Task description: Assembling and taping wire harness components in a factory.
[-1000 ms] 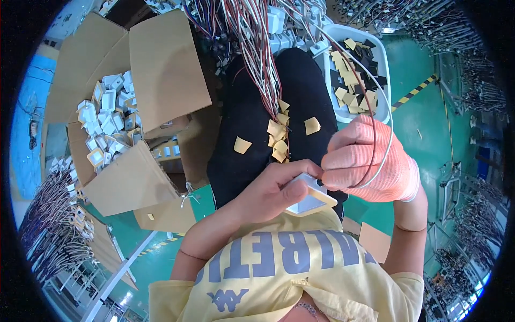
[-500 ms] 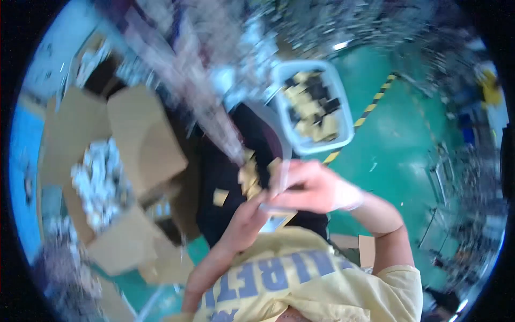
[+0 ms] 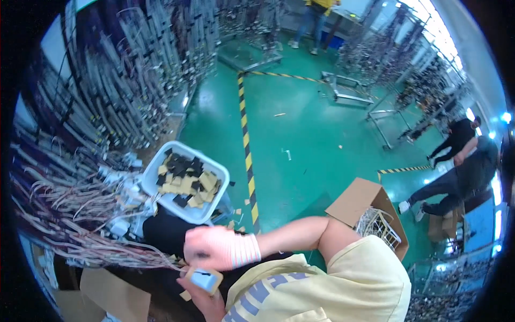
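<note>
My right hand (image 3: 222,249), in a pale striped glove, is closed with its fingers curled down over my left. Whatever those fingers pinch is hidden. My left hand (image 3: 206,303) is closed below it, at the tied end of a bundle of thin pinkish-grey cables (image 3: 126,244). A tan-edged pad with a light blue face (image 3: 204,279) lies against the left hand. Just to the left of both hands, small tan pieces (image 3: 185,295) rest on dark cloth. Beyond them stands a white tub (image 3: 222,173) holding black and tan foam-like pieces.
Racks of hanging cables (image 3: 134,64) line the far left. An open carton (image 3: 115,292) stands at lower left, another carton (image 3: 357,201) with wires at right. Yellow-black tape (image 3: 245,134) crosses the green floor (image 3: 300,145). Two people stand at far right, another at the back.
My view has swung to the right, bringing the floor and the right-hand carton into sight. My hands stay close together. The right hand now covers more of the left.
</note>
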The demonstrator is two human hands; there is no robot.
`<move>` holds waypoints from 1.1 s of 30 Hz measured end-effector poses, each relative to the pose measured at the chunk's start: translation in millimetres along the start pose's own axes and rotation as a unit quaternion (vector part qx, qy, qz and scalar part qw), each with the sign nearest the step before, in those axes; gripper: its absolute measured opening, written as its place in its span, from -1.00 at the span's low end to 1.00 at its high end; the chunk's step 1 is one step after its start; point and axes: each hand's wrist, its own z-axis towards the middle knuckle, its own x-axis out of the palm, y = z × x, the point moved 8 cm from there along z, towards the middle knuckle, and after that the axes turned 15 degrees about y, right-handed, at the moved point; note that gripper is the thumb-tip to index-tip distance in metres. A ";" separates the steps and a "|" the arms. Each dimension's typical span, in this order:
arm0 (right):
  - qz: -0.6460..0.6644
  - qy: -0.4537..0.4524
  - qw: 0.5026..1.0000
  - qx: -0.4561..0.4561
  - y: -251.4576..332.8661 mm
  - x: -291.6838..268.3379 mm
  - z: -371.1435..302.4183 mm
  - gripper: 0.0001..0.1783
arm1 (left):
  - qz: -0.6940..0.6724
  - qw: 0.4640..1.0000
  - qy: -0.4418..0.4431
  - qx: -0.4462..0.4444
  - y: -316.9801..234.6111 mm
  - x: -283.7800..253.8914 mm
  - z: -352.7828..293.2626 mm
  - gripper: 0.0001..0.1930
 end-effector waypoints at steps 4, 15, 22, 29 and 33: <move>-0.216 -0.010 0.973 0.076 7.7 50.6 -20.9 -0.84 | -0.404 0.908 0.101 -0.045 20.7 19.7 32.3 -0.43; -0.126 -0.147 0.978 0.073 -10.0 49.0 -19.6 -0.86 | -0.301 0.953 0.000 -0.018 18.5 27.0 46.8 -0.44; -0.127 -0.017 0.989 0.075 -27.6 22.0 -7.7 -0.82 | 0.143 0.986 -0.025 0.087 -8.4 -0.3 46.4 -0.47; 0.476 0.340 0.811 -0.023 -13.9 116.0 3.7 -0.82 | -0.502 0.858 -0.092 -0.053 65.7 -62.9 74.6 -0.41; 0.227 0.156 0.950 -0.149 -2.6 72.0 24.3 -0.82 | -0.127 0.971 -0.197 -0.040 25.6 -91.7 29.1 -0.51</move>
